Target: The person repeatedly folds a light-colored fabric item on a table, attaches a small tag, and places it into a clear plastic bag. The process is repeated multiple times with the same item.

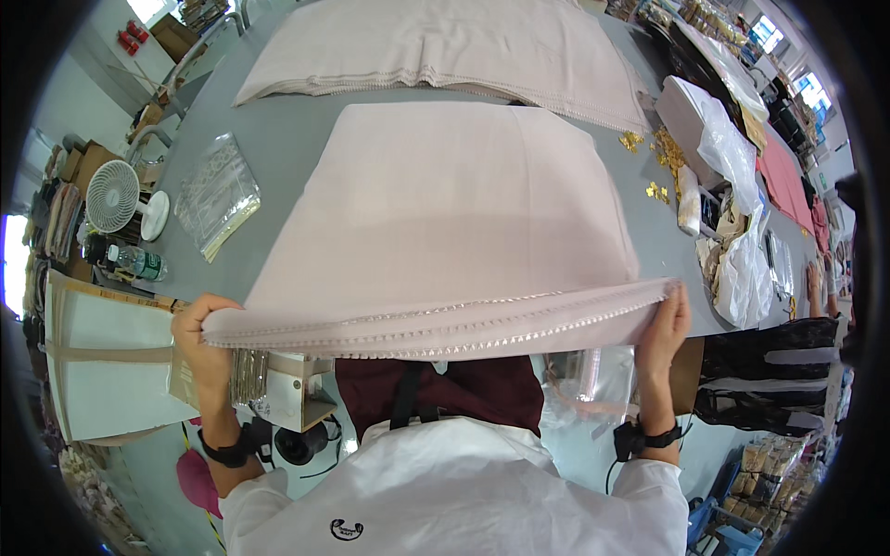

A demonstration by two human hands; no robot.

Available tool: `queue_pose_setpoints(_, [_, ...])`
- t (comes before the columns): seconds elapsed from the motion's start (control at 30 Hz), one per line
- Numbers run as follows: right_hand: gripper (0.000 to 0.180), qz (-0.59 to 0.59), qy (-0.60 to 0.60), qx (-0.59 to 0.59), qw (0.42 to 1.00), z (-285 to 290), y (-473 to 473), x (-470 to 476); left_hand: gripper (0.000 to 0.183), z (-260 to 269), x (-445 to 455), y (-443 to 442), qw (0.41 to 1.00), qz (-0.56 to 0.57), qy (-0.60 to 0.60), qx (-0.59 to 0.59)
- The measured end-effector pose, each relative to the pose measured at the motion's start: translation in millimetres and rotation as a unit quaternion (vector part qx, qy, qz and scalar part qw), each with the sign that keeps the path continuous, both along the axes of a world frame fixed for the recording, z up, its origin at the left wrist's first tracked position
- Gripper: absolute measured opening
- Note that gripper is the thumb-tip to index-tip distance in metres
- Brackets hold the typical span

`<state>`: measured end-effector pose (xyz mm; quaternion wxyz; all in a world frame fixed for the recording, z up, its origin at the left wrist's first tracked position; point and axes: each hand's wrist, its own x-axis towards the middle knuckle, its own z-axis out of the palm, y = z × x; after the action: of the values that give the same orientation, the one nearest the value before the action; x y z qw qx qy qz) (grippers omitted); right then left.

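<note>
A pale pink cloth (445, 201) lies spread over the grey table, its near edge raised between my hands. Scalloped trim runs along that edge in more than one row, so the cloth looks folded in layers there. My left hand (203, 333) grips the left corner, thumb on top. At the other end, my right hand (664, 323) pinches the right corner. The edge is drawn out nearly straight, slightly higher on the right, just past the table's near side. Farther back rests a layered stack of similar pink cloth (445, 48) with trimmed edges.
On the grey table (285, 153), a clear zip bag (221, 198), a white fan (115, 197) and a water bottle (138, 262) sit at left. Gold flower-shaped pieces (667, 149) and a white plastic bag (744, 271) lie at right. Another person's hands (815, 285) show far right.
</note>
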<state>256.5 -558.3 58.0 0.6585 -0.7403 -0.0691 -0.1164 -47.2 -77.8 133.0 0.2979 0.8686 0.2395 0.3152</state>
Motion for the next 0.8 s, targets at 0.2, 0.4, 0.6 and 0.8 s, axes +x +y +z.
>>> queue_pose_setpoints(0.2, [0.035,0.001,-0.07,-0.217,0.974,-24.8,40.4,70.4,0.021,-47.5,79.9,36.9,0.99,0.003,0.039,-0.135])
queue_pose_setpoints(0.4, [0.046,-0.043,-0.137,-0.339,0.93,-57.9,121.7,190.1,0.072,-115.8,197.5,75.7,0.989,0.064,0.109,-0.076])
queue_pose_setpoints(0.6, [0.051,-0.083,-0.105,-0.29,0.948,-57.0,165.6,218.0,0.08,-123.1,223.1,93.3,0.989,0.051,0.105,-0.088])
queue_pose_setpoints(0.8, [0.061,-0.024,-0.148,-0.029,0.988,53.8,110.0,182.4,0.072,-55.9,168.5,107.4,0.938,0.0,-0.271,-0.215])
